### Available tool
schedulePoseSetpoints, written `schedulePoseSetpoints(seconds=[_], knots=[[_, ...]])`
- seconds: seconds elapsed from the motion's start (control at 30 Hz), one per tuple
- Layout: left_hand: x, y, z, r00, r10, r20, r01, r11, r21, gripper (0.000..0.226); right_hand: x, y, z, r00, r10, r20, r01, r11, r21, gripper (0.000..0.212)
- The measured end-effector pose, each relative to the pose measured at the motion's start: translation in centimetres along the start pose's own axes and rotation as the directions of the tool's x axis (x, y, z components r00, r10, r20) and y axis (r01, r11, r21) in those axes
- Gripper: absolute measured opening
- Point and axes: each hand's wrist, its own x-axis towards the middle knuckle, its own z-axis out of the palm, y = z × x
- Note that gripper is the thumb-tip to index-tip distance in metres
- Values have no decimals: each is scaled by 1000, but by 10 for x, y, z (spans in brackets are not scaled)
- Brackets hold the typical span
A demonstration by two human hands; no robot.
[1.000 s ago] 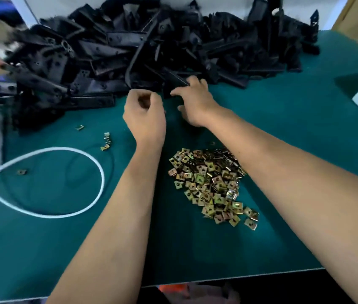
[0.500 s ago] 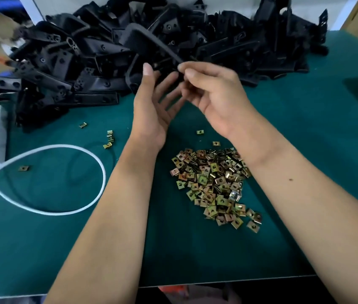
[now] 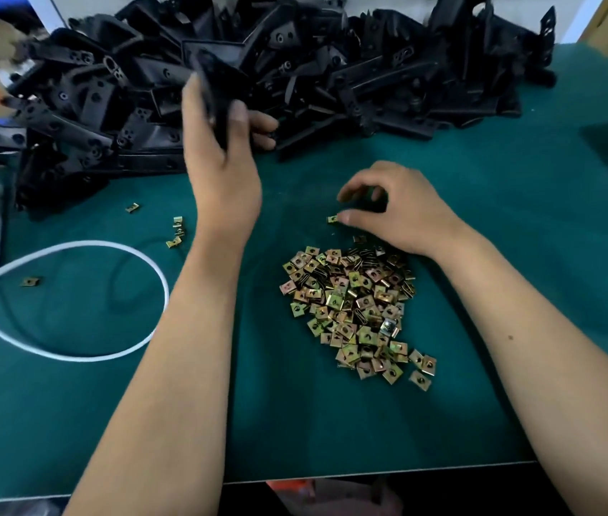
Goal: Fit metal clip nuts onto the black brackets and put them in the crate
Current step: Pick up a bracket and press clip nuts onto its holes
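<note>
The green surface (image 3: 518, 217) carries a big heap of brackets (image 3: 332, 68) across the 12 o'clock edge and a pile of clip nuts (image 3: 351, 310) near the middle, with a white cable (image 3: 109, 251) looped at 9 o'clock. I see no crate from here.

I read this as the start of a fitting: a part in one hand, a nut being fetched for it. My left hand (image 3: 220, 143) is raised at about 11 o'clock, fingers wrapped around a bracket (image 3: 217, 83) held up in front of the heap. My right hand (image 3: 395, 210) is down at 1 o'clock of the pile, palm down, wrist resting low, thumb and forefinger curled toward a stray nut (image 3: 332, 219) lying apart from the rest. The thumb tip touches it; I cannot tell whether it is truly pinched yet.

Next I would need to lift that nut cleanly, turn its open side toward the bracket's edge, and slide it on over a hole.
</note>
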Motion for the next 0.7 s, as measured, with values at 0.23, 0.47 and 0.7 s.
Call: schedulePoseSetpoints(seconds=[0.23,0.47,0.7], knots=[[-27,-9,7,935,-75,346,-164,775,611,57,3,-2,11,998,-70,1,69,994,-83,15],[-31,-13,4,862,-252,441,-22,849,528,52,2,2,13,959,167,-227,-53,898,437,11],[-32,-17,8,863,-129,489,-144,864,482,55,4,1,16,967,233,-101,-95,701,707,20]])
